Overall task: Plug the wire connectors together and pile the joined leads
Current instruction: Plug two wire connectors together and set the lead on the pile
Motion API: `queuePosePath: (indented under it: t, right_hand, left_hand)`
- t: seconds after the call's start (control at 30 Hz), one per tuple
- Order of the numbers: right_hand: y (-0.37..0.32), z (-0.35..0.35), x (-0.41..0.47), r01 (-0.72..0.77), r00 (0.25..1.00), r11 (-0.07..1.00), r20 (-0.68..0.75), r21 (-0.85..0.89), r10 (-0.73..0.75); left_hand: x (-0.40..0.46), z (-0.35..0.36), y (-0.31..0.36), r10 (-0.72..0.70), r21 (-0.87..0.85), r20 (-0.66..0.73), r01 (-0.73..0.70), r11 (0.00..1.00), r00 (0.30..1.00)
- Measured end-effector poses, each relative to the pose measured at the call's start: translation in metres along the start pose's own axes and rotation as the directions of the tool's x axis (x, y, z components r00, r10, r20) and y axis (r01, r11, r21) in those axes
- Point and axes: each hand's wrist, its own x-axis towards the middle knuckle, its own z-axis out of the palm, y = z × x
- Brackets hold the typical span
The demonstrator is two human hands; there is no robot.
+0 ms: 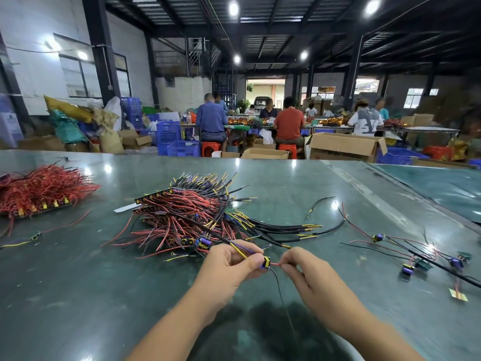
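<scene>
My left hand (229,267) pinches a small black and yellow connector (266,262), whose yellow and purple wires run back over its fingers toward the middle heap. My right hand (304,272) pinches the thin red lead (275,264) that enters the connector's right side; a black wire (278,285) hangs down from it. Both hands hover just above the green table (104,282). Behind them lies a big heap of red, black and yellow leads (187,217) with several connectors.
A second heap of red leads (39,188) lies at the far left. Several loose leads with purple connectors (416,256) are scattered at the right. A single lead (36,235) lies near the left edge. People work at tables beyond, among boxes and blue crates.
</scene>
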Motion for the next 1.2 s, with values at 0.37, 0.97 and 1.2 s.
queuePosePath:
  t: [0.37,0.97,1.2]
  right_hand:
    - [0.016,-0.02,0.001,-0.348,0.93,0.881,-0.235,-0.322,0.281]
    - [-0.01,-0.009,0.0,-0.188,0.956,0.982,-0.23,-0.002,0.182]
    - [-0.016,0.016,-0.002,-0.086,0.976,0.996,-0.199,-0.009,0.082]
  left_hand:
    - [0.006,0.001,-0.002,0.109,-0.001,-0.234,-0.112,0.994,0.966]
    - [0.01,0.002,-0.013,0.207,0.016,-0.46,-0.225,0.974,0.864]
    - [0.002,0.015,-0.011,0.141,-0.049,-0.204,-0.154,0.987,0.969]
